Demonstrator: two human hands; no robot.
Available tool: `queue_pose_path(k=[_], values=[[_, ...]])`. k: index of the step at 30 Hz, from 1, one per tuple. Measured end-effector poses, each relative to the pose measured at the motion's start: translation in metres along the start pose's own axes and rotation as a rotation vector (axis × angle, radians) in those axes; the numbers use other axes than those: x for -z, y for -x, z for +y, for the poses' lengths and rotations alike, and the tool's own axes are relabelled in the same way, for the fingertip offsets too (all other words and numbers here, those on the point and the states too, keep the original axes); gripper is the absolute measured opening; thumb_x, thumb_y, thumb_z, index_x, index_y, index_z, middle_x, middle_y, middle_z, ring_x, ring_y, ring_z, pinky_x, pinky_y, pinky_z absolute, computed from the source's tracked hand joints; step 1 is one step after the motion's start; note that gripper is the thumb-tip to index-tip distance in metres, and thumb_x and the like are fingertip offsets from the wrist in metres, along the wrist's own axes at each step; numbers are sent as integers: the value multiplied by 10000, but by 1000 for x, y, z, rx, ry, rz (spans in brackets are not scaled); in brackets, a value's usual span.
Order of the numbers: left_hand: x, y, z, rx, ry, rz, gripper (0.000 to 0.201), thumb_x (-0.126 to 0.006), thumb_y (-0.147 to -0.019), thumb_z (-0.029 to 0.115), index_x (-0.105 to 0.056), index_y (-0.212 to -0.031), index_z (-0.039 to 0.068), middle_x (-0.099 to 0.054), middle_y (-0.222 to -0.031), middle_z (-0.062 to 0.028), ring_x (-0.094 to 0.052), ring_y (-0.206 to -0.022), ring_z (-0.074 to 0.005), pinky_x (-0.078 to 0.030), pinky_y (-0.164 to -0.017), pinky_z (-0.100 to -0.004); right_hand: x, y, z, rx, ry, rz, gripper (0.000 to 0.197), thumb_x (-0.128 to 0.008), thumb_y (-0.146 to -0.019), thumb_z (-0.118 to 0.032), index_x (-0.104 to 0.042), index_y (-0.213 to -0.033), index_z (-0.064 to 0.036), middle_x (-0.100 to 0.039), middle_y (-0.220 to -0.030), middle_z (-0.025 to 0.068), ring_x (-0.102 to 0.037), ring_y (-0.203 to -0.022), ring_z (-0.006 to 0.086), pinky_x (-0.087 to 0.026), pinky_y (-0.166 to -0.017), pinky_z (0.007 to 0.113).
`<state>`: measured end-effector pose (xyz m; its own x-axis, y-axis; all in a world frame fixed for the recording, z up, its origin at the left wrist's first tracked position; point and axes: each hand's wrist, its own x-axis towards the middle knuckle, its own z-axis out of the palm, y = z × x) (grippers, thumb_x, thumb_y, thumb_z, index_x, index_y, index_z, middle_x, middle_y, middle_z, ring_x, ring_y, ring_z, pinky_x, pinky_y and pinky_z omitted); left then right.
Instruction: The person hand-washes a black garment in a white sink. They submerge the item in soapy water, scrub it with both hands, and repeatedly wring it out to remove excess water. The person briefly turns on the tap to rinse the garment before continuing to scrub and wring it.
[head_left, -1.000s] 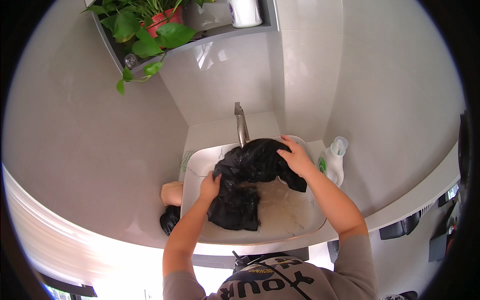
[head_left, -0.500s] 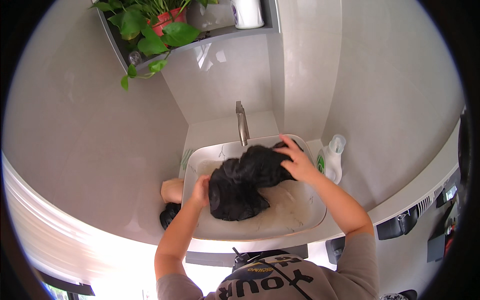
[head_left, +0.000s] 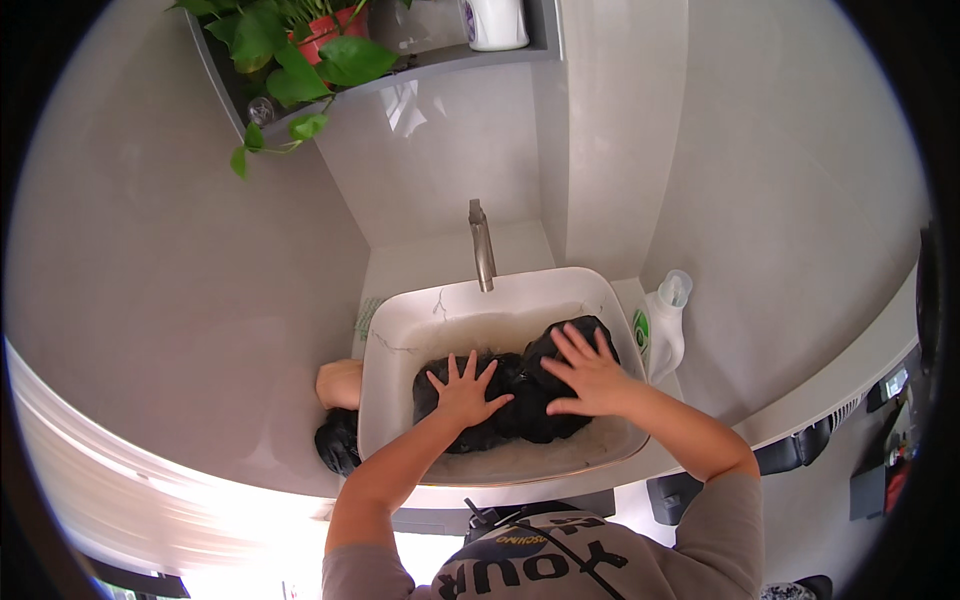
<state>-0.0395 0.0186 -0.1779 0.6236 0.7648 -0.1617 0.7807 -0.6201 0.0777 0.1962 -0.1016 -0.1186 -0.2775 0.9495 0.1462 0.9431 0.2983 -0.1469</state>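
Observation:
A wet black cloth item (head_left: 515, 428), perhaps a garment, lies bunched in murky water in the white, marble-veined sink basin (head_left: 403, 302). Fingers spread, my left hand (head_left: 466, 394) rests flat on the left part of the cloth. My right hand (head_left: 590, 375) is over its right part, also with fingers spread wide; whether it presses or hovers there is hard to tell. Neither hand grips the fabric. The folds beneath both palms are hidden.
A metal faucet (head_left: 482, 245) stands behind the basin. Right of it is a white detergent bottle (head_left: 665, 325). On the left are a beige item (head_left: 338, 383) and a black bundle (head_left: 338, 440). Above, a shelf (head_left: 440, 72) holds a potted plant (head_left: 325, 35) and a white jug (head_left: 496, 24).
Both hands have let go of the lifted black cloth and opened. The cloth has dropped lower into the water, toward the basin's near right. My left hand has moved right onto it.

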Motion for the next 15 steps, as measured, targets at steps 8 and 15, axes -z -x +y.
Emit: queue_pose_path(k=[8,15], values=[[2,-27,-8,-189,-27,60,546,-466,-865,554,-541,-1191,122,-466,-1274,-128,-412,-1180,-339,-331,-920,-567,-32,-28,34,-206,151,-44,977,-569,-672,-732,-383,-1404,-112,-139,-1528,156,-46,-1422,325,-71,-1030,700],[-15,-58,-24,-307,10,254,350,-530,-864,423,-575,-926,82,-571,-918,-115,-543,-925,-308,-413,-768,-456,-55,-43,46,-144,249,-163,1038,-611,-594,-741,-435,-1366,-71,-194,-1515,154,-84,-1419,309,-54,-1037,695]])
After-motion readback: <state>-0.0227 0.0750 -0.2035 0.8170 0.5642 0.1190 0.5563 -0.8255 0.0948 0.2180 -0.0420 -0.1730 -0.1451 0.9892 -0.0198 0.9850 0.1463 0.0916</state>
